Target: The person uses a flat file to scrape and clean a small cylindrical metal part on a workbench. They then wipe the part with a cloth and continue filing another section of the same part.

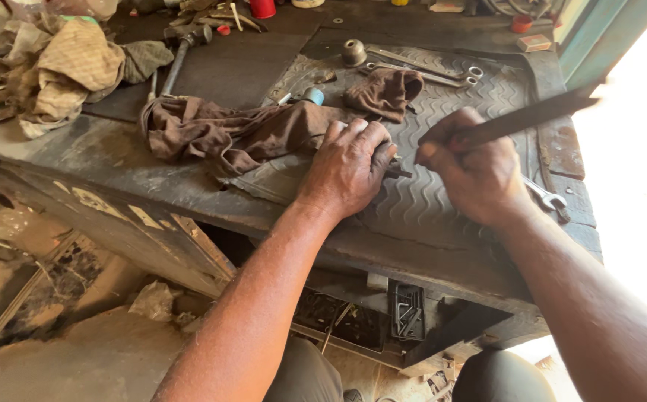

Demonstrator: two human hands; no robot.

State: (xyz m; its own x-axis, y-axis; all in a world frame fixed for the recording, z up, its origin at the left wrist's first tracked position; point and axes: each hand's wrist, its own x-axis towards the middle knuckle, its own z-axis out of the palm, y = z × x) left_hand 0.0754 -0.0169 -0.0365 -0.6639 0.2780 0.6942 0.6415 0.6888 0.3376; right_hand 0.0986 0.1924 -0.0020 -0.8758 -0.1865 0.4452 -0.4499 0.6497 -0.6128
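My left hand [349, 165] is closed over a small dark part [396, 172] that pokes out past its fingers, pressing it down on a grey ribbed rubber mat [420, 208] on the workbench. My right hand [476, 167] grips a long flat dark metal bar [532, 115], like a file, which slants up to the right. The bar's lower end sits at the part between both hands; the contact itself is hidden by my fingers.
A brown rag [226, 130] lies left of my left hand, a smaller one [384, 91] behind it. Wrenches [427, 68] and a socket [353, 52] lie at the mat's far end. A spanner [548, 197] sits by my right wrist. A hammer [182, 48] and cloths [62, 67] are at back left.
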